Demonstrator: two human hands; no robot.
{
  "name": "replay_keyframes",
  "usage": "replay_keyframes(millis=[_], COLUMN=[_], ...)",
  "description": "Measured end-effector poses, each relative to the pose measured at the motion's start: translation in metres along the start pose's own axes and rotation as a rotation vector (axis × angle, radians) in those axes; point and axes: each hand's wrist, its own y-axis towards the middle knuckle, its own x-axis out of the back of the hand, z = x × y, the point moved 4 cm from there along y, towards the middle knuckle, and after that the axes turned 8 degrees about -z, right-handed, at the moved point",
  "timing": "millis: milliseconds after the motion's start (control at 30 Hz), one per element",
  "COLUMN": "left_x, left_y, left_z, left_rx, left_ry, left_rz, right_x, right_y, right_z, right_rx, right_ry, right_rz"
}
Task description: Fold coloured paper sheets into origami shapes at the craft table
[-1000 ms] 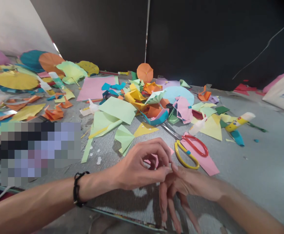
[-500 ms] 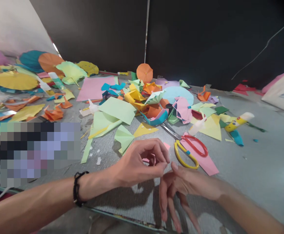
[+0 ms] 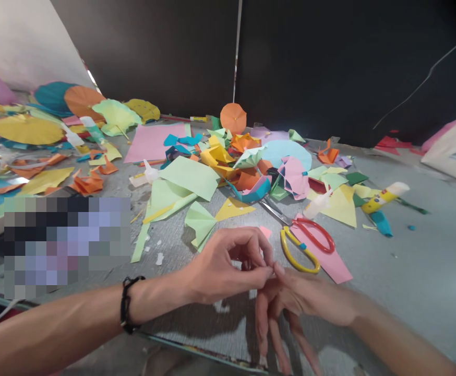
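Note:
My left hand, with a black bracelet at the wrist, is closed in a pinch over the table's front part. Whatever its fingertips hold is hidden or too small to make out. Against those fingertips rests the thumb of my right hand, whose other fingers hang apart and point downward; I see nothing in it. Just beyond lie scissors with one red and one yellow handle, blades under paper scraps. A pink paper strip passes beneath the handles. Nearer the left hand is a pleated light green paper piece.
Behind the hands is a heap of coloured paper scraps. A yellow glue stick lies right; small white glue bottles lie among the paper. Paper umbrellas stand back left. A dark panel rises behind, and a pale bag is far right.
My left hand's pinched fingertips have moved slightly right and down, closing the small gap to my right thumb. The right hand has hardly moved. The whole view has shifted slightly.

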Motion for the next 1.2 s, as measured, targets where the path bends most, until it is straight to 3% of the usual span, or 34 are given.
replay_keyframes(millis=[267,700,900,1000,1067,1200], left_x=[-0.003,-0.001,0.005,0.015,0.023,0.033], left_y=[-0.001,0.0,0.005,0.013,0.018,0.022], left_z=[0.004,0.008,0.004,-0.001,-0.005,-0.006], left_rx=[0.06,0.064,0.087,0.073,0.03,0.007], left_ry=[-0.076,-0.072,-0.02,0.026,0.079,0.108], left_rz=[0.03,0.037,-0.06,-0.168,-0.255,-0.374], right_x=[-0.004,-0.009,-0.013,-0.012,-0.006,0.008], right_y=[-0.002,-0.007,-0.013,-0.012,-0.012,-0.022], right_z=[0.002,0.016,0.015,0.018,0.024,0.044], right_rx=[-0.006,0.024,-0.048,0.072,0.221,0.637], right_ry=[-0.04,-0.086,-0.093,-0.109,-0.184,-0.795], right_rz=[-0.11,-0.011,-0.08,-0.193,-0.351,-0.799])
